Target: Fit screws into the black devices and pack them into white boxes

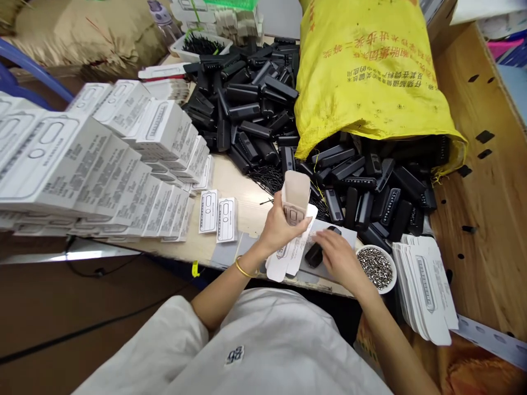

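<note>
My left hand (278, 225) holds a small white carton (294, 198) upright, its top flap open and raised. My right hand (340, 257) grips a black plastic device (316, 253) low over the table, just right of the carton. Both hands hover above a flat unfolded white carton (288, 257) lying on a grey sheet (230, 249) at the table's near edge. A gold bangle sits on my left wrist.
A large heap of black devices (255, 104) spills from a yellow sack (366, 71) behind. Stacks of packed white boxes (102, 159) fill the left. A white bowl of small metal parts (375, 267) and a stack of flat cartons (426, 285) lie right.
</note>
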Action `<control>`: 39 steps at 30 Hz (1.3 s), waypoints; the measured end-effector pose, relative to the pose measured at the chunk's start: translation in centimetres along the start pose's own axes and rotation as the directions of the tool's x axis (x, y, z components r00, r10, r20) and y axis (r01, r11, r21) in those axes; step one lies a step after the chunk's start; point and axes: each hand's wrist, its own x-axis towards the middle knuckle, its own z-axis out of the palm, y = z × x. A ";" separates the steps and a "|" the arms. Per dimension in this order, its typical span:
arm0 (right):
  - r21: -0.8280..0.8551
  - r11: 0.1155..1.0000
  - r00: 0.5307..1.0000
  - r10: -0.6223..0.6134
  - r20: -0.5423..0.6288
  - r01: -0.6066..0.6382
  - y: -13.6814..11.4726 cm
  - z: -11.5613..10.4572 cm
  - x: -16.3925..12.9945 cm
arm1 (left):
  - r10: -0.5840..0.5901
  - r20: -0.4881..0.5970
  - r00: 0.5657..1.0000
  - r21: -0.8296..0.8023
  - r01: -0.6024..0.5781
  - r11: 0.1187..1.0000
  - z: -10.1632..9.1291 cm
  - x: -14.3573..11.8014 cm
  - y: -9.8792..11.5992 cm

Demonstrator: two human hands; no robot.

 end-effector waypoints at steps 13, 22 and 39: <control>-0.262 0.956 0.981 -0.091 0.171 0.134 2.0 -5.2 -1.0 | -0.150 0.297 0.943 0.488 -0.016 0.872 -0.1 -0.4 -0.1; 0.515 0.851 0.850 0.191 -0.491 0.107 -3.5 -4.6 5.4 | 0.030 0.244 0.969 0.322 -0.110 0.940 0.1 -1.5 0.6; 0.053 0.974 0.924 0.227 -0.309 -0.222 2.0 -2.9 12.2 | 0.136 -0.025 0.990 0.374 -0.117 0.920 -1.7 -0.2 -1.4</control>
